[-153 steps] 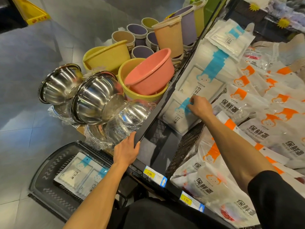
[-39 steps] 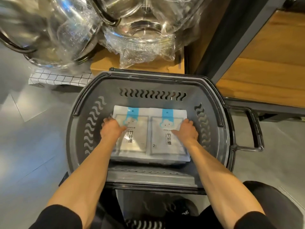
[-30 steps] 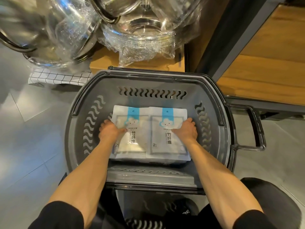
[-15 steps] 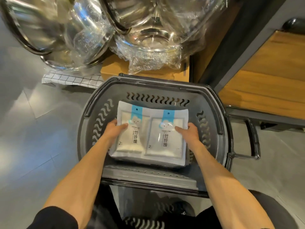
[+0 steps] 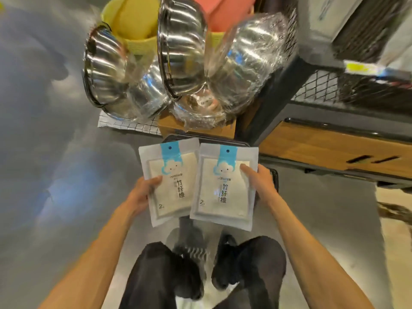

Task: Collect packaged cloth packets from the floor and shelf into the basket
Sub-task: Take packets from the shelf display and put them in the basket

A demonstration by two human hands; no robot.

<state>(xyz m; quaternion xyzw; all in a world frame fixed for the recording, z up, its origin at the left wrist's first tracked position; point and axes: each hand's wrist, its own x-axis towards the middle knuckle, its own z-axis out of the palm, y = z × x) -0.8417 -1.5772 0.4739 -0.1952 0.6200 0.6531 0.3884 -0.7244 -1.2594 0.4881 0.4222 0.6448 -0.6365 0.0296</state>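
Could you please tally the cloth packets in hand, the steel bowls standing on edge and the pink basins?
Cloth packets: 2, the left packet held by the left hand and the right packet held by the right hand.
Steel bowls on edge: 2, the left steel bowl and the middle steel bowl.
Pink basins: 1, the pink basin.
Total: 5.

Both white, blue-tabbed cloth packets [image 5: 196, 184] have been lifted out of the grey plastic basket [image 5: 273, 177], left hand [image 5: 142, 195] and right hand [image 5: 259, 182] gripping them.
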